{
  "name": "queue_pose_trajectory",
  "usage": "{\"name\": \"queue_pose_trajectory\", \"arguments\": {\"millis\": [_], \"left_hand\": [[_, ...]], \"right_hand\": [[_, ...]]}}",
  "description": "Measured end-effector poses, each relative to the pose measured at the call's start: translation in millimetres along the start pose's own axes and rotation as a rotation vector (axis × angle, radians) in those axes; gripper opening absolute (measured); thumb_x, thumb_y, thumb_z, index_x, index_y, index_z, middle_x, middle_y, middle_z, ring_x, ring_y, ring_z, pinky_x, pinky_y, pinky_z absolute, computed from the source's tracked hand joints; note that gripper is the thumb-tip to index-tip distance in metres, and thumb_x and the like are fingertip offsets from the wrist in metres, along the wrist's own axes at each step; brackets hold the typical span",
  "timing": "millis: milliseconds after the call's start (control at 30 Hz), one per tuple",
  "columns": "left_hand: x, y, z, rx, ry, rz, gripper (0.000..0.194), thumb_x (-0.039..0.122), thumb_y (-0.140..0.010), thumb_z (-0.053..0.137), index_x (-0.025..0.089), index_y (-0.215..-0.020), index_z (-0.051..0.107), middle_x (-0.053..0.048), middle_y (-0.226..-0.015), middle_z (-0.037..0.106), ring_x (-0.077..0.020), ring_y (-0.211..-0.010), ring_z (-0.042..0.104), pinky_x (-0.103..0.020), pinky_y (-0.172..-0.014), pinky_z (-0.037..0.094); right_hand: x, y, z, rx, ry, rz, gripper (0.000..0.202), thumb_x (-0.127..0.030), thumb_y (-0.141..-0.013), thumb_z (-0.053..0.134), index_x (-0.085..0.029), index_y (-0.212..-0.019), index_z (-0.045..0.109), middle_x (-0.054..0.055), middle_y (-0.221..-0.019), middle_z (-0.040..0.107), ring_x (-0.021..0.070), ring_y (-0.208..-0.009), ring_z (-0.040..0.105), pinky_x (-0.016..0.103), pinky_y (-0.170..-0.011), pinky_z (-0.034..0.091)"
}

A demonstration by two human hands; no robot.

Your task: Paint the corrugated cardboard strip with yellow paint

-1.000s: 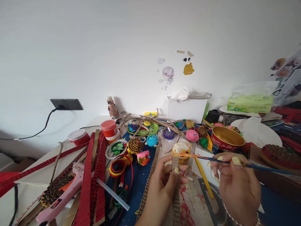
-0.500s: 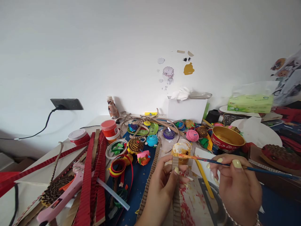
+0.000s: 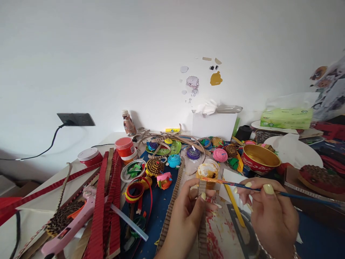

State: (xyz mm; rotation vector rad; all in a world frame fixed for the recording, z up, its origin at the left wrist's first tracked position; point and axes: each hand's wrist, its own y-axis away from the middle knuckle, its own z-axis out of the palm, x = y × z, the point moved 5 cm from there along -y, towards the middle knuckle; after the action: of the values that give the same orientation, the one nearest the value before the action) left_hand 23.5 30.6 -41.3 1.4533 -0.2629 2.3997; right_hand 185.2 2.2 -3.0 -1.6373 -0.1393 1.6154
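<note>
My left hand (image 3: 190,212) is closed on a strip of brown corrugated cardboard (image 3: 202,230), which runs down toward me between thumb and fingers. A blue paintbrush (image 3: 253,187) lies pinched in my right hand (image 3: 273,216); its orange-smeared tip reaches left to the strip's upper end. Just behind the tip stands a paint jar (image 3: 207,171), its rim smeared white and yellow. Beneath my hands is a paint-stained board (image 3: 215,237). A yellow stick (image 3: 234,205) lies between the two hands, on white paper and the board.
Left are red corrugated strips (image 3: 99,212), a pink glue gun (image 3: 71,225) with its glue stick, and red paint tubs (image 3: 125,147). Coiled paper pieces (image 3: 155,167) cluster mid-table. On the right stand a red-and-gold bowl (image 3: 261,158) and a tissue pack (image 3: 287,113).
The brush and my right hand have shifted very slightly, bringing the tip a little lower and left at the strip's top. My left hand keeps its hold on the strip.
</note>
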Motion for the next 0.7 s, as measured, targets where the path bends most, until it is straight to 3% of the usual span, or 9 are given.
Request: {"name": "queue_pose_trajectory", "arguments": {"millis": [267,500,700], "left_hand": [[-0.8,-0.7,0.5,0.002,0.005,0.008,0.028,0.032,-0.082,0.062,0.024,-0.106,0.05,-0.004,-0.094,0.072,-0.0171,-0.076,0.071,-0.025,-0.066,0.048],[1.3,-0.1,-0.1,0.001,-0.007,-0.008,0.028,0.033,-0.083,0.061,0.023,-0.106,0.047,-0.006,-0.1,0.071,-0.0173,-0.077,0.071,-0.026,-0.066,0.048],[3.1,-0.5,1.7,0.004,-0.003,0.005,0.027,0.031,-0.083,0.06,0.023,-0.107,0.049,-0.006,-0.097,0.071,-0.0177,-0.077,0.07,-0.026,-0.066,0.047]], "right_hand": [[-0.8,0.4,2.1,-0.041,0.007,-0.023,0.02,-0.023,-0.092,0.042,-0.021,-0.082,0.06,-0.001,-0.065,0.063,0.0094,-0.052,0.052,0.022,-0.05,0.043],[-1.3,-1.8,-1.3,0.06,-0.039,0.007,0.021,-0.026,-0.09,0.046,-0.021,-0.075,0.06,0.0,-0.066,0.06,0.0107,-0.05,0.052,0.024,-0.045,0.041],[-1.6,-0.2,2.4,-0.034,-0.007,-0.023,0.02,-0.024,-0.091,0.044,-0.021,-0.08,0.06,0.0,-0.06,0.06,0.0116,-0.048,0.052,0.025,-0.046,0.042]]}}
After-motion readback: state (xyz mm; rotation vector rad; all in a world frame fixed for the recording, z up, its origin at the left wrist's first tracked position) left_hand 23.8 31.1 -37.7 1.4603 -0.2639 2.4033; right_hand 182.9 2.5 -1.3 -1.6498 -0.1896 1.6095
